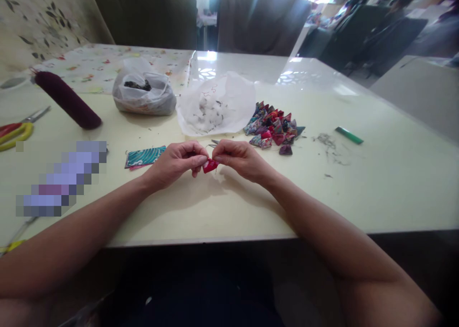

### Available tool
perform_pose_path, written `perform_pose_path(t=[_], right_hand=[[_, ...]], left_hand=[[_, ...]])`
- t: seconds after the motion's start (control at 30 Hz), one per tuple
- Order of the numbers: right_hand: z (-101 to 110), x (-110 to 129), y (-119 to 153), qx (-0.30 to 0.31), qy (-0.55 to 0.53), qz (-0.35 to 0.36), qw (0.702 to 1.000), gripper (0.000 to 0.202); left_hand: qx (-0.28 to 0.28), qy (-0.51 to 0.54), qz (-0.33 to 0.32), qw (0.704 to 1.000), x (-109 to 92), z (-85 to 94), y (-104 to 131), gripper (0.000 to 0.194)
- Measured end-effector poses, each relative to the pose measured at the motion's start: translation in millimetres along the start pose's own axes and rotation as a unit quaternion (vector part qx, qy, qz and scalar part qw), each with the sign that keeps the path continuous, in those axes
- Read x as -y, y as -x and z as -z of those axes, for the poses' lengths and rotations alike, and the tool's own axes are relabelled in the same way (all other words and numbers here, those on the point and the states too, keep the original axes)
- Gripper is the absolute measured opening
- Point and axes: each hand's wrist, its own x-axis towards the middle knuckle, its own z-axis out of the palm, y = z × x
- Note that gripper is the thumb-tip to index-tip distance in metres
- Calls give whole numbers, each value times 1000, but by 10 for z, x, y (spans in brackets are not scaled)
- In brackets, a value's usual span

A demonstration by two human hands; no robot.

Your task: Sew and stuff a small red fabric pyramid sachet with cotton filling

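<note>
Between my two hands, just above the table's near part, is a small red fabric piece (210, 165) with a pale patch. My left hand (182, 158) pinches its left edge between thumb and forefinger. My right hand (237, 158) is closed at its upper right corner; whether a needle is in those fingers is too small to tell. Behind the right fingertips lie the metal blades of a small tool (214, 142), partly hidden. Teal patterned fabric (145, 157) lies flat beside my left hand. Beyond my right hand sits a heap of small stuffed fabric pieces (274, 124).
White stuffing (211, 112) lies on a plastic sheet (240, 90), beside a tied plastic bag (143, 95). On the left are a dark maroon roll (68, 100), yellow-handled scissors (21, 131) and a blurred-out object (64, 179). Thread scraps (330, 145) and a green tube (349, 135) lie right.
</note>
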Motion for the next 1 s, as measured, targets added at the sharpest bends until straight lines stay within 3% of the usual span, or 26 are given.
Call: perform_pose_path(t=[0.2, 0.57, 0.73, 1.0], right_hand=[[-49, 10, 12, 7, -24, -31, 999, 16], [21, 143, 24, -12, 77, -21, 997, 13], [45, 126, 22, -32, 90, -38, 995, 15], [46, 80, -1, -28, 62, -1, 998, 14]], left_hand=[[2, 16, 20, 1000, 25, -25, 7, 13], [1, 125, 37, 992, 77, -27, -2, 19], [-2, 121, 29, 992, 72, -19, 10, 17], [-14, 80, 32, 996, 23, -45, 10, 16]])
